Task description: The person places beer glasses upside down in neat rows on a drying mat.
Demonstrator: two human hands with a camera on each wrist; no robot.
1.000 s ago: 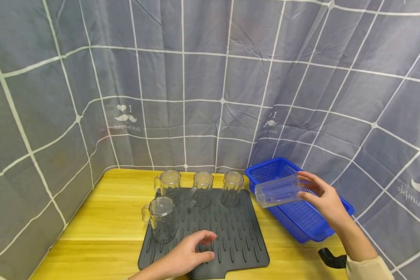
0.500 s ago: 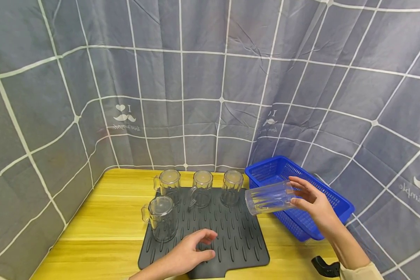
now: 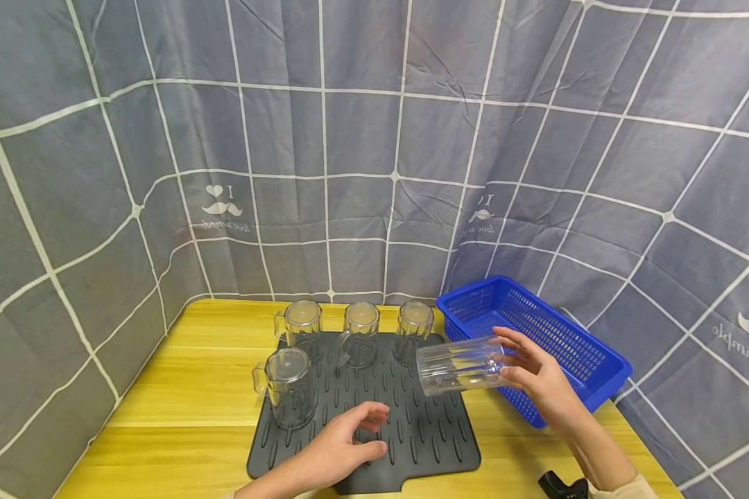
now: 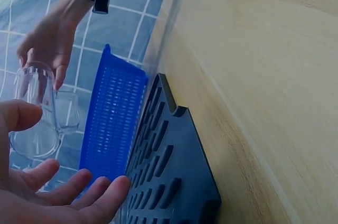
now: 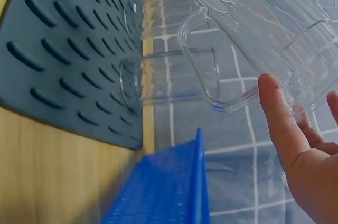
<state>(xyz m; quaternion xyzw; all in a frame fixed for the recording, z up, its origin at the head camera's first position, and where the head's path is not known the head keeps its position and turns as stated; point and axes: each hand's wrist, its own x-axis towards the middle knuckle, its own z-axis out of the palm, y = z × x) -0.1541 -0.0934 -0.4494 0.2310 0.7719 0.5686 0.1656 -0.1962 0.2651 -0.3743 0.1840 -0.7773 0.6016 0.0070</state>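
Observation:
My right hand [image 3: 539, 384] grips a clear glass mug [image 3: 455, 367] by its mouth end, thumb on one side and fingers on the other. The mug lies tilted on its side in the air, base toward the left, over the right edge of a dark grey drying mat [image 3: 421, 436]. Its handle [image 5: 203, 89] shows in the right wrist view. My left hand [image 3: 340, 450] hovers low over the front of the mat, fingers loosely bent and apart, holding nothing. Upside down on the mat stand several similar mugs, among them a near-left mug [image 3: 290, 391] and a back-right mug [image 3: 414, 336].
A blue perforated basket [image 3: 589, 346] stands on the yellow wood-grain table [image 3: 181, 388], right of the mat. A grey curtain [image 3: 362, 138] with white grid lines encloses the back and sides. A black strap device [image 3: 562, 485] sits by my right wrist.
My right hand has carried the glass mug leftward and slightly down, from above the basket to the mat's right edge. The left hand has barely moved.

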